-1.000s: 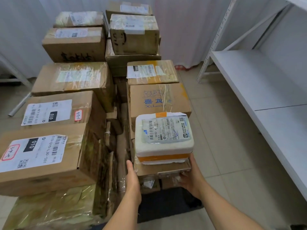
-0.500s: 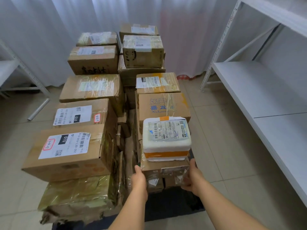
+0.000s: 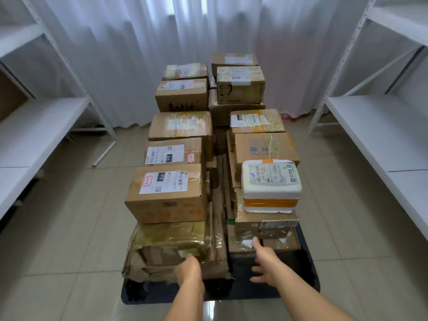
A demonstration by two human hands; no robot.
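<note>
Both hands are out toward the near end of the parcel stack, and neither holds anything yet. The white foam box (image 3: 271, 181) is the handiest marker. The left hand (image 3: 188, 268) is down and to the left of it, at the crumpled tape-wrapped parcel (image 3: 169, 244). The fingers point forward with the tips against the wrap, but I cannot tell whether they hook into it. The right hand (image 3: 266, 262) is spread wide and empty. Its forefinger reaches up at the low flat carton (image 3: 240, 245), which lies two layers beneath the foam box.

This looks like the moment of choosing a hold, and either bottom parcel is a poor first pick. The wrapped parcel carries the carton labelled 010 (image 3: 166, 193). The flat carton carries a taped cardboard box (image 3: 261, 225), with the foam box on top of that. Dragging a lower piece out could tip whatever rides on it.

It is better to lift from the top. Put one palm on each side of the foam box, or under the edges of the labelled carton, and raise it straight up. If the wrapped parcel must come out now, grip cardboard rather than loose film, which looks slippery and likely to tear. Slide it toward the near edge of the black platform (image 3: 305, 262), beneath and nearer than the foam box, while the other hand steadies the load above.
</note>
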